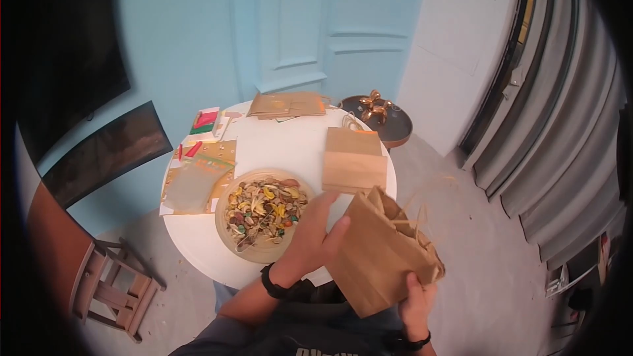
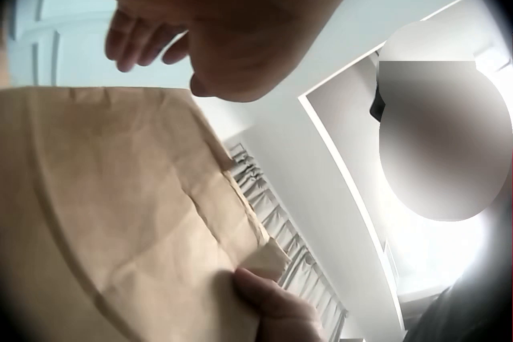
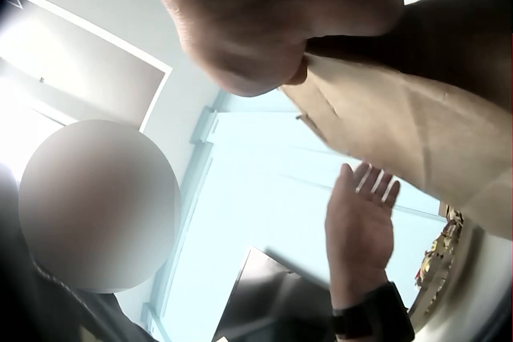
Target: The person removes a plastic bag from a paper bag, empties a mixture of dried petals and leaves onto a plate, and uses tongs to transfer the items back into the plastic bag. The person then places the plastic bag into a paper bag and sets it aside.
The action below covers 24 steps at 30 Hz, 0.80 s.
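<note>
We see the white table (image 1: 277, 148) beneath the round plate (image 1: 229, 242); to the plate's right, a brown paper bag (image 1: 372, 257) tilts. Near the plate, our left hand (image 1: 313, 237) extends its fingers, gripping nothing; farther right of it, our right hand (image 1: 417, 302) grips the bag's edge.

This was an indoor room furnished like a home or studio; which, the views did not settle. Behind the round white table (image 1: 270, 145) rose a pale blue panelled wall (image 1: 188, 33). Beyond its right edge stood a dark side table (image 1: 397, 128) with a coppery balloon-animal ornament (image 1: 374, 109); farther right hung grey curtains (image 1: 527, 142).
</note>
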### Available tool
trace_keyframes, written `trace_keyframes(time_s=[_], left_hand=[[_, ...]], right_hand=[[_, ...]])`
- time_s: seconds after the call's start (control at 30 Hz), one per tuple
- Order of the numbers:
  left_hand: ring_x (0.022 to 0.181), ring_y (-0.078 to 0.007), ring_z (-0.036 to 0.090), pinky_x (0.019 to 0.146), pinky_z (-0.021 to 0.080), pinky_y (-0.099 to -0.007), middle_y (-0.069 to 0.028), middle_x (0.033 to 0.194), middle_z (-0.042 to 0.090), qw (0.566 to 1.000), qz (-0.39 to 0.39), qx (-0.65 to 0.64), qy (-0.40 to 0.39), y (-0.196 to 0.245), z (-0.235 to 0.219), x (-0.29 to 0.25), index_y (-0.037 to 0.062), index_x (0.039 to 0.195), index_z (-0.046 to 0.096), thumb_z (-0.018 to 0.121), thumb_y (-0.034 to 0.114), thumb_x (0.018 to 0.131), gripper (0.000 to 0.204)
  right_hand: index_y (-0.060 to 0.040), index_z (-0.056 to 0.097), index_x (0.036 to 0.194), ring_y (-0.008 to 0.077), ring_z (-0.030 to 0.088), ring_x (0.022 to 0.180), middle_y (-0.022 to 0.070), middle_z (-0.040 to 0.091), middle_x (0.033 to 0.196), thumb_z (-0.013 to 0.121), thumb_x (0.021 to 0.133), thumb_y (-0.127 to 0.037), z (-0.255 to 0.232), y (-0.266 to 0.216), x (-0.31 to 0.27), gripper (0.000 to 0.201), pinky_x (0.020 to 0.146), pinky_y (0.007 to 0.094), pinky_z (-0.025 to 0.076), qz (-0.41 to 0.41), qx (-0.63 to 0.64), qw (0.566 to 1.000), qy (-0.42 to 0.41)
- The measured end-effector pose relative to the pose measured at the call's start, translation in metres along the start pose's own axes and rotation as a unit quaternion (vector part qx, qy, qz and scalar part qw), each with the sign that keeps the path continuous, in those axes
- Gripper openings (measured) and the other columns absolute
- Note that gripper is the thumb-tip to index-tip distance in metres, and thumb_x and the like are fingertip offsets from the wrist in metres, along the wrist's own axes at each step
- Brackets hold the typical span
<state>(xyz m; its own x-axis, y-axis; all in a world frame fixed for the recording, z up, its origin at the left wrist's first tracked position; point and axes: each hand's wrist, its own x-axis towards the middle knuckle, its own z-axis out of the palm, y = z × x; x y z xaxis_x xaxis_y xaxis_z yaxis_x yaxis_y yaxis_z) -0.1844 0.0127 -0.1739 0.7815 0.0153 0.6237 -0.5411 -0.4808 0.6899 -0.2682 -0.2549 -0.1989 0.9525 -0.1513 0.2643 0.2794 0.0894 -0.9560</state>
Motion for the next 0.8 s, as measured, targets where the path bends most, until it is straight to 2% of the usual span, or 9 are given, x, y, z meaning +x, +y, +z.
trace_keyframes(time_s=[0.1, 0.17, 0.2, 0.3, 0.4, 0.53, 0.67, 0.73, 0.8], left_hand=[[0.113, -0.0296, 0.076, 0.101, 0.057, -0.0406, -0.0215, 0.131, 0.074, 0.987, -0.073, -0.116, -0.088, -0.004, -0.010, -0.009, -0.0024, 0.147, 0.064, 0.069, 0.027, 0.115, 0.044], [0.106, -0.0304, 0.076, 0.095, 0.058, -0.0423, -0.0208, 0.118, 0.076, 0.977, -0.097, -0.151, -0.115, -0.001, -0.018, -0.016, -0.0024, 0.132, 0.071, 0.071, 0.034, 0.115, 0.040], [0.103, -0.0222, 0.072, 0.093, 0.055, -0.0380, -0.0128, 0.105, 0.073, 0.966, -0.165, -0.140, -0.141, 0.005, -0.029, -0.017, -0.0003, 0.120, 0.072, 0.071, 0.026, 0.115, 0.027], [0.101, -0.0206, 0.070, 0.091, 0.055, -0.0367, -0.0111, 0.105, 0.070, 0.962, -0.192, -0.165, -0.104, 0.009, -0.035, -0.038, 0.0009, 0.115, 0.070, 0.075, 0.023, 0.112, 0.023], [0.103, -0.0264, 0.072, 0.090, 0.056, -0.0382, -0.0131, 0.109, 0.075, 0.988, -0.092, -0.121, 0.002, 0.001, -0.049, -0.049, 0.0017, 0.116, 0.071, 0.079, 0.018, 0.108, 0.019], [0.112, -0.0315, 0.074, 0.100, 0.057, -0.0405, -0.0148, 0.115, 0.077, 0.976, -0.056, -0.077, 0.197, -0.016, -0.096, -0.072, 0.0017, 0.115, 0.071, 0.078, 0.005, 0.103, 0.015], [0.111, -0.0353, 0.074, 0.099, 0.058, -0.0432, -0.0178, 0.114, 0.077, 0.966, -0.092, 0.049, 0.236, -0.055, -0.148, -0.120, 0.0000, 0.113, 0.071, 0.079, 0.003, 0.100, 0.016], [0.107, -0.0364, 0.073, 0.096, 0.057, -0.0436, -0.0177, 0.111, 0.076, 0.953, -0.112, 0.134, 0.246, -0.069, -0.166, -0.139, -0.0004, 0.111, 0.071, 0.079, 0.003, 0.099, 0.015], [0.101, -0.0385, 0.071, 0.092, 0.056, -0.0437, -0.0180, 0.108, 0.074, 0.938, -0.126, 0.188, 0.264, -0.086, -0.175, -0.155, -0.0009, 0.108, 0.070, 0.080, 0.005, 0.100, 0.014]], right_hand=[[0.0064, 0.064, 0.152, 0.0301, 0.069, 0.135, 0.0168, 0.073, 0.149, 0.077, 0.108, -0.016, -0.003, -0.014, 0.002, 0.052, 0.119, 0.0413, 0.050, 0.010, 0.172, 0.985, -0.004], [0.0071, 0.062, 0.155, 0.0299, 0.067, 0.139, 0.0176, 0.071, 0.152, 0.082, 0.102, -0.025, -0.015, -0.022, 0.009, 0.065, 0.122, 0.0431, 0.048, 0.025, 0.153, 0.987, -0.037], [0.0074, 0.062, 0.156, 0.0297, 0.066, 0.141, 0.0180, 0.070, 0.153, 0.085, 0.100, -0.030, -0.021, -0.027, 0.012, 0.072, 0.123, 0.0440, 0.047, 0.033, 0.143, 0.988, -0.055], [0.0076, 0.060, 0.157, 0.0312, 0.065, 0.143, 0.0190, 0.070, 0.153, 0.087, 0.098, -0.027, -0.033, -0.047, 0.017, 0.074, 0.123, 0.0441, 0.047, 0.001, -0.142, 0.982, -0.124], [0.0083, 0.062, 0.155, 0.0302, 0.066, 0.141, 0.0190, 0.071, 0.151, 0.085, 0.098, -0.022, -0.015, -0.067, 0.040, 0.069, 0.123, 0.0437, 0.048, -0.048, -0.159, 0.974, -0.151], [0.0073, 0.064, 0.149, 0.0268, 0.071, 0.130, 0.0159, 0.075, 0.145, 0.085, 0.101, -0.027, 0.046, -0.101, 0.100, 0.063, 0.115, 0.0402, 0.052, -0.147, -0.142, 0.965, -0.165], [0.0112, 0.075, 0.117, 0.0116, 0.067, 0.095, 0.0067, 0.080, 0.104, 0.072, 0.110, -0.024, 0.131, -0.116, 0.199, 0.036, 0.086, 0.0334, 0.055, -0.208, -0.104, 0.961, -0.146], [0.0119, 0.071, 0.092, 0.0097, 0.055, 0.075, 0.0039, 0.070, 0.077, 0.068, 0.113, -0.024, 0.184, -0.114, 0.243, 0.041, 0.066, 0.0368, 0.045, -0.247, -0.103, 0.958, -0.108], [0.0128, 0.068, 0.091, 0.0101, 0.055, 0.074, 0.0059, 0.065, 0.072, 0.066, 0.113, -0.027, 0.234, -0.093, 0.288, 0.045, 0.064, 0.0383, 0.045, -0.287, -0.116, 0.949, -0.066]])
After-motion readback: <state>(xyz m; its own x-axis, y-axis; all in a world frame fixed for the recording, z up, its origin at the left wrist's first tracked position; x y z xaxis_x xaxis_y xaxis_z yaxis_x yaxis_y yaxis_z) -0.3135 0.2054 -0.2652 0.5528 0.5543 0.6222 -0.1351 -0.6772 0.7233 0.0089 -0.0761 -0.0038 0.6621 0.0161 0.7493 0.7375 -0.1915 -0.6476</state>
